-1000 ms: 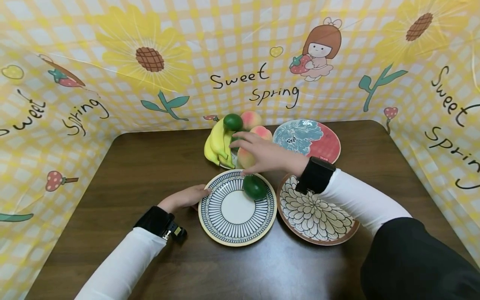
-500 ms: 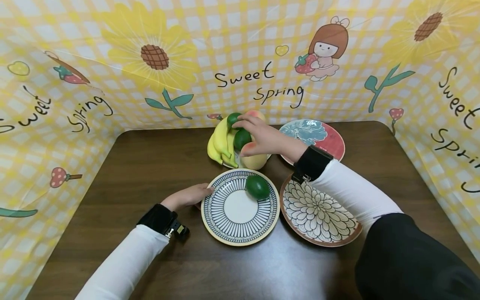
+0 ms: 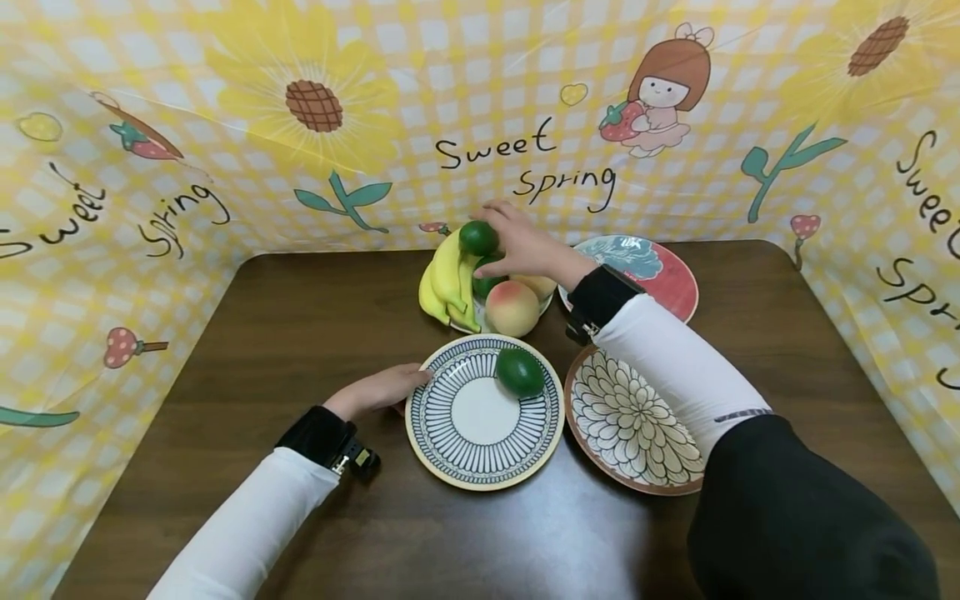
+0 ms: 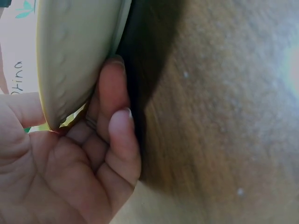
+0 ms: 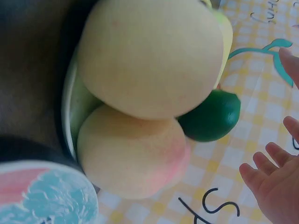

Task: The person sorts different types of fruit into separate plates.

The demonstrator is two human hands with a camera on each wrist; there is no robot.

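My left hand grips the left rim of a white plate with black line patterns, thumb on top and fingers curled underneath. A dark green oval fruit lies on that plate. My right hand reaches over a fruit pile at the back, its spread fingers around a second dark green fruit on top. In the right wrist view, these fingers stand apart from the fruit. Beneath lie a third green fruit, peaches and yellow bananas. My right hand partly hides the pile.
A shallow dish bears the fruit. Behind my right forearm lies a red and blue plate. A brown-rimmed flower-patterned plate stands right of the black-lined one. A yellow checked cloth hangs behind the brown table.
My right hand has moved back and up from above the peaches to the top green fruit, uncovering the front peach. My left hand keeps its grip on the plate rim.
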